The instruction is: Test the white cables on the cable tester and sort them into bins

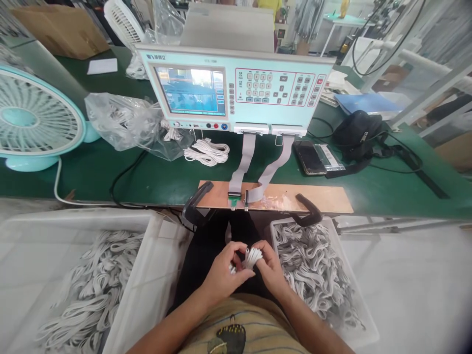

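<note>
A factory workshop: a cable tester [236, 91] stands on the green desk [121, 172], white bins [155, 275] hold bundled cables [313, 265], more bagged cables [125, 120] lie by a fan [33, 118].

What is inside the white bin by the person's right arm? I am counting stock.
The white bin holds a heap of coiled white cables. The right forearm covers its near left corner; the bottom is hidden.

A tester [236, 88] stands on the bench [110, 172], bins of cables left [147, 275] and right [354, 314] below it.
</note>
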### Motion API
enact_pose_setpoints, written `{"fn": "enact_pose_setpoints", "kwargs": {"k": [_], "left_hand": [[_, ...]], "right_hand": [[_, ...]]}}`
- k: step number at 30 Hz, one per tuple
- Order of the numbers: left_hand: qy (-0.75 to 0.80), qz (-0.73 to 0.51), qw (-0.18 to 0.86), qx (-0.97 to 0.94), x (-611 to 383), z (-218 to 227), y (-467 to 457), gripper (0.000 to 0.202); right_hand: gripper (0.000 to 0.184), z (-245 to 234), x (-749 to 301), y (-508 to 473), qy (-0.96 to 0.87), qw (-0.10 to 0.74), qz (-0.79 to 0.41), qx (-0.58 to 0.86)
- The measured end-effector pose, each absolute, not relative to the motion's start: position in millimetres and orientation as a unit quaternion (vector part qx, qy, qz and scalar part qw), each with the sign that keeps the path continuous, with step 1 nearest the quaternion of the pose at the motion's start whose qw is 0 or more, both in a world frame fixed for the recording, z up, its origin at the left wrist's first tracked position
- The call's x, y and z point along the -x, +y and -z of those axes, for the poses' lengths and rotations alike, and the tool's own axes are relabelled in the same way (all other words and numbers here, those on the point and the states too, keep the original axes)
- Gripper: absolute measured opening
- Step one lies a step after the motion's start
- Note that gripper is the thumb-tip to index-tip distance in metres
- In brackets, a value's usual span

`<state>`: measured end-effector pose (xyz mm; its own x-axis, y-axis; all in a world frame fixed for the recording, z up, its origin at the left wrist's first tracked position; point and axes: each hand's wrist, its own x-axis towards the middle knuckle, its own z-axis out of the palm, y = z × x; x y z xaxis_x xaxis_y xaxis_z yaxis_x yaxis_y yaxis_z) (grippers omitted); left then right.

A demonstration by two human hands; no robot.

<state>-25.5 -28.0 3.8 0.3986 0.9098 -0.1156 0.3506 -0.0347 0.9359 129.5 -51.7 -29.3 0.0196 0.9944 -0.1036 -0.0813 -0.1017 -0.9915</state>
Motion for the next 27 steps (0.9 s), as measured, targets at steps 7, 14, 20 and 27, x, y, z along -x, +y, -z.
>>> {"fn": "enact_pose_setpoints", "kwargs": {"k": [7,14,20,27], "left_hand": [[0.489,-0.258,0.508,-0.66,35,-2,-24,0.026],[0.423,-0.281,0.59,-0.628,45,-14,-23,0.022],[0.402,-0.317,0.537,-0.671,46,-3,-30,0.03],[0.413,-0.337,0.553,-0.641,49,5,-35,0.027]], "right_hand": [[0.02,8,-127,-59,-0.453,0.47,-0.599,0.463],[0.029,-2,-129,-53,-0.488,0.416,-0.618,0.454],[0.021,-8,-127,-53,-0.621,0.41,-0.462,0.483],[0.008,-7,-122,-57,-0.61,0.438,-0.402,0.524]]}}
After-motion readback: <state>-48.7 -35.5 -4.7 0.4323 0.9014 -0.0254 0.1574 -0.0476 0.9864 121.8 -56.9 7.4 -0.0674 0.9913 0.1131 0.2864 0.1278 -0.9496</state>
